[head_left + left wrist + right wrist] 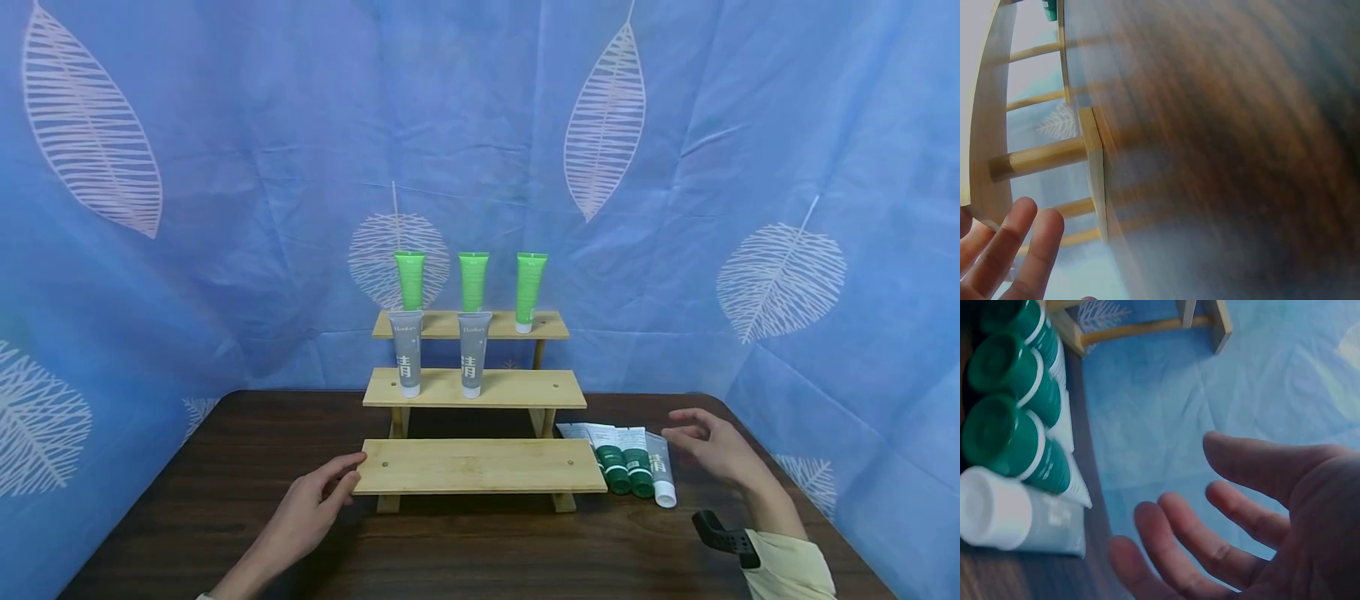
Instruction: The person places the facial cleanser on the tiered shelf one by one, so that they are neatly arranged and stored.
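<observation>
Grey tube (659,457) lies just left of the right hand (712,448), cap end near, and that hand's empty, loosely spread. Left hand's (309,506) farther off, relaxed fingers touching the bottom shelf's (480,467) left end.

character 清 (403,367) on two standing grey tubes (407,350), smaller lettering (407,328) unclear

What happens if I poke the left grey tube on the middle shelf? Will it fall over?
It would probably tip easily: the left grey tube stands on its small white cap, with a wider top. It might squash when squeezed, because its top end looks pressed flat.
</observation>
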A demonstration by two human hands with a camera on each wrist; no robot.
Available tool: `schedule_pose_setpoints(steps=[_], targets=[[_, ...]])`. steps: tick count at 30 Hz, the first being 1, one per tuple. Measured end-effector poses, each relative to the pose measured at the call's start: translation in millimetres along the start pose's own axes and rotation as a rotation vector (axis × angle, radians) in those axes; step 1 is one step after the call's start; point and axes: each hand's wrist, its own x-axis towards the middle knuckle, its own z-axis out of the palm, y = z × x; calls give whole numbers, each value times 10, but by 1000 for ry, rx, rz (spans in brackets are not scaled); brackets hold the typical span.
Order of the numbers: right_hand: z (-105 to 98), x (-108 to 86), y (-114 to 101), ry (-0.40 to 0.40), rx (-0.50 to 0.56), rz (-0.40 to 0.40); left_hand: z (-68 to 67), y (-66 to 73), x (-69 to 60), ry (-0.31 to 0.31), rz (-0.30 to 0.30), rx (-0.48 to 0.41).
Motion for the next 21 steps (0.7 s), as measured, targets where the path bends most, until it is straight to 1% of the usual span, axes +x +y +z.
schedule_pose_setpoints(steps=[1, 7, 12, 18, 21], targets=[[-3, 5, 35, -11, 5, 11, 4, -4, 1, 0, 7, -2], [-20, 44, 237, -82, 6, 117, 12, -1, 0, 8, -5, -6], [11, 76, 345, -126, 33, 188, 13, 3, 2, 6, -2, -11], [67, 100, 401, -159, 78, 235, 6, 0, -1, 1, -8, -25], [92, 97, 400, -174, 80, 235, 6, 0, -5, -1, -11, -22]])
